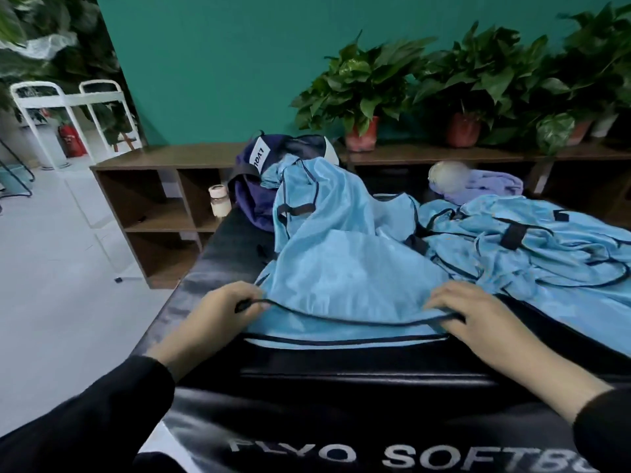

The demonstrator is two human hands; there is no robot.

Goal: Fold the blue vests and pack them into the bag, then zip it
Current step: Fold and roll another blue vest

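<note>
- Left hand (pixel 218 312) pinches the dark hem of the blue vest (pixel 341 268) on the black bench (pixel 218 247).
- Right hand (pixel 478 319) pinches the same hem.
- Navy bag (pixel 252 199) lies behind.

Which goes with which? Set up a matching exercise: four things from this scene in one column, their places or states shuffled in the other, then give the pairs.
1. left hand
2. navy bag
3. small jar
4. potted plant

A. on the brown shelf top by the green wall
B. behind the vests, white label showing
C. pinching the vest's dark-trimmed edge
D. in the shelf compartment

Pairs: 1-C, 2-B, 3-D, 4-A
</note>
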